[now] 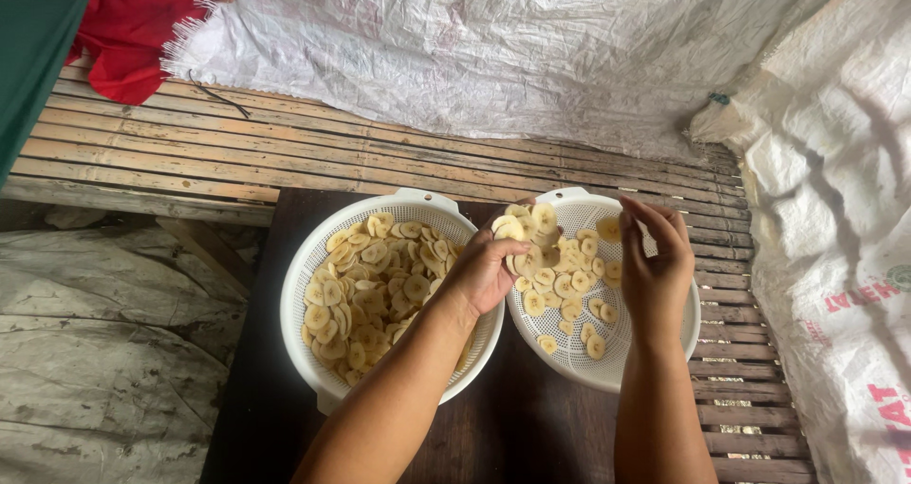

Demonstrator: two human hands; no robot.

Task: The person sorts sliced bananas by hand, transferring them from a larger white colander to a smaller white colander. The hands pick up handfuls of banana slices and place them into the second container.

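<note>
Two white colanders sit side by side on a dark board (pixel 531 418), which rests on a slatted bamboo bench (pixel 285 152). The left colander (pixel 306 256) is nearly full of pale banana slices (pixel 365 289). The right colander (pixel 579 363) holds a thinner layer.

The left hand (pixel 486 270) hovers over the gap between the two rims, fingers curled around a small stack of slices (pixel 522 226) held at the right colander's near edge. The right hand (pixel 655 256) is raised over the right colander, its fingertips drawn together, apparently pinching one slice (pixel 609 228), though the grip is hard to make out.

White woven sacking (pixel 531 47) hangs behind the bench and at the right side. A red cloth (pixel 133 28) lies at the upper left.
</note>
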